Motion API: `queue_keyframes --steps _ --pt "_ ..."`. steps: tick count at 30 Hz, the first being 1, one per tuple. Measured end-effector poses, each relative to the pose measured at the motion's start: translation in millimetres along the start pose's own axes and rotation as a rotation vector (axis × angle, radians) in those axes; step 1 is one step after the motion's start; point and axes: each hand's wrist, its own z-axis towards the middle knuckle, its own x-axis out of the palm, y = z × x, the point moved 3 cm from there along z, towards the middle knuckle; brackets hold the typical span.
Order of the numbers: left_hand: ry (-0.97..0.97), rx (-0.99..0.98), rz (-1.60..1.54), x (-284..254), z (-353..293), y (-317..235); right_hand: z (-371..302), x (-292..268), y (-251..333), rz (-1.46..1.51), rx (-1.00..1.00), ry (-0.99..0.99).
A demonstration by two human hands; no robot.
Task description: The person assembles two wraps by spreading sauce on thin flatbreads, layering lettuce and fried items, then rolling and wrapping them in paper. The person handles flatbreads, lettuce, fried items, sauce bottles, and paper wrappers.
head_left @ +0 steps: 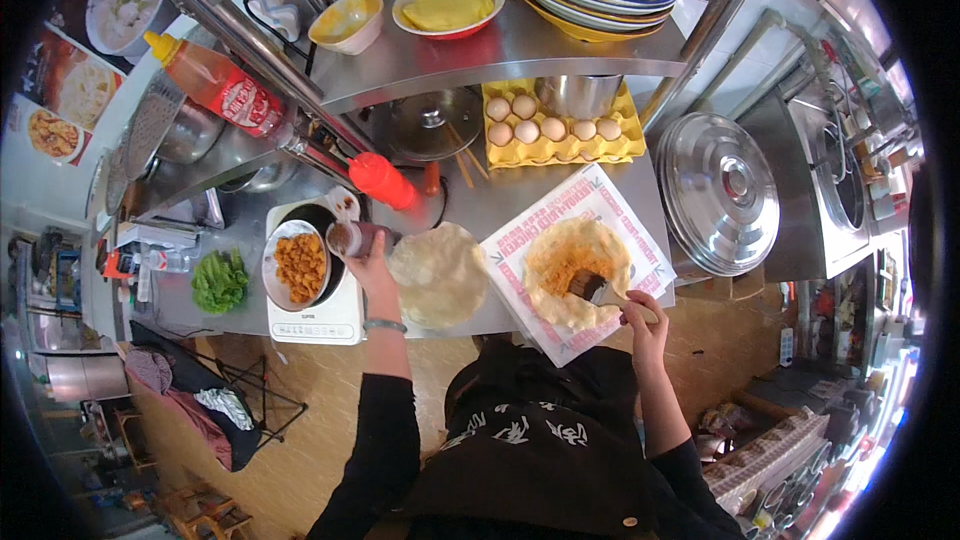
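A: Left hand (376,268), contents?

B: Jar of reddish-brown sauce (352,239), one; encircled by the fingers and tilted leftward.

A: Right hand (643,315)?

B: Brush (590,287), one; its handle is gripped in narrowed fingers, its dark bristles rested on the bread.

A: Which bread?

B: Sauced flatbread (550,245), one; placed just beyond and left of the right fingertips, its orange coating bordered by a pale rim. It is carried on a printed paper sheet (568,342), whose near corner is hung over the counter's front edge.

A: Between the hands?

B: Plain flatbread (440,275), one; laid just right of the left fingers, its near side brought to the counter edge.

A: Limits to movement?

B: Left fingers: bounded on the left by a bowl of browned pieces (271,285), and beyond by a red squeeze bottle (383,183). Right fingers: bounded farther off, beyond and to the right, by a lidded steel pot (718,195).

A: Room?

B: A strip of steel counter (490,195) is left showing beyond both breads, before the yellow egg tray (630,147).
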Motion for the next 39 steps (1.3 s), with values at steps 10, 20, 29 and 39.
queue_keyframes --steps 10,20,29,39 --pt "0.160 0.003 0.117 -13.6 24.2 48.5 5.8 -7.1 -23.7 -0.088 0.114 0.032" --pt "0.754 0.418 0.400 19.2 -136.3 8.8 3.8 -18.6 -11.7 -0.196 0.177 -0.064" --pt "1.264 0.616 1.023 46.7 -212.9 11.9 11.7 -20.7 -5.9 -0.454 0.181 -0.107" --pt "1.270 0.620 1.036 45.3 -214.0 16.9 37.4 -48.1 9.9 -0.565 0.092 0.042"
